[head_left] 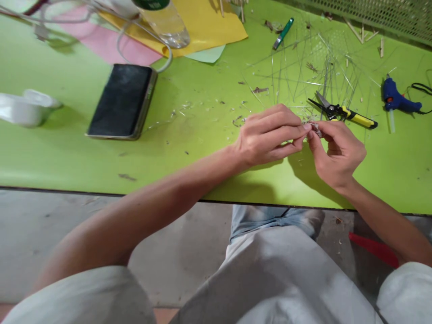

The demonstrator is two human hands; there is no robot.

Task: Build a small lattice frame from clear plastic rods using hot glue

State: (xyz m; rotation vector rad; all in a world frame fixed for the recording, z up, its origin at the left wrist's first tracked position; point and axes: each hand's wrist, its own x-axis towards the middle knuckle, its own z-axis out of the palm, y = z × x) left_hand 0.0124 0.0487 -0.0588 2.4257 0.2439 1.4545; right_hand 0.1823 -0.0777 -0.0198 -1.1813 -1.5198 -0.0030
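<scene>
Scrap of crumpled grey-brown material (317,130), probably best steadied with light pressure, is pinched by the bare left hand (266,137) and right hand (340,150), yellow-and-black metal snips (344,111) just beyond their fingertips.

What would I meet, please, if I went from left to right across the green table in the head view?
White plastic case, black phone, left hand, right hand, blue glue gun.

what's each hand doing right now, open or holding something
Left hand: up against a small greyish piece; whether its grip is closed cannot be told.
Right hand: closed, pinching that same small greyish piece.
</scene>
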